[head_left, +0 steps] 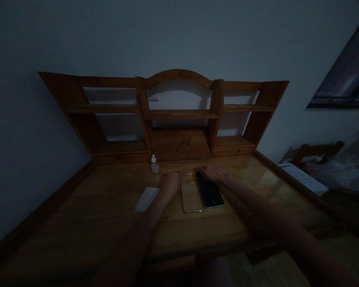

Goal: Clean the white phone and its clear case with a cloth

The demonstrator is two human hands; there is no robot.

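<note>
A clear phone case [192,195] with a yellowish rim lies flat on the wooden desk. At its upper left corner is my left hand [171,181], closed, with the fingertips at the case's edge. Right beside the case lies a dark smartphone [212,192], screen up, its round home button towards me. My right hand [213,173] covers the phone's far end, fingers curled over its top edge; the fingertips are too dim to see well. A small dropper bottle [154,165] with a white cap stands upright beyond my left hand. Partly behind my left wrist lies a white sheet [146,198].
The wooden desk [68,207] carries a shelf unit [179,114] along its back, against the wall. Off the right edge are papers [302,177], a wooden chair back [320,150] and a plastic bag [341,171]. The room is dim.
</note>
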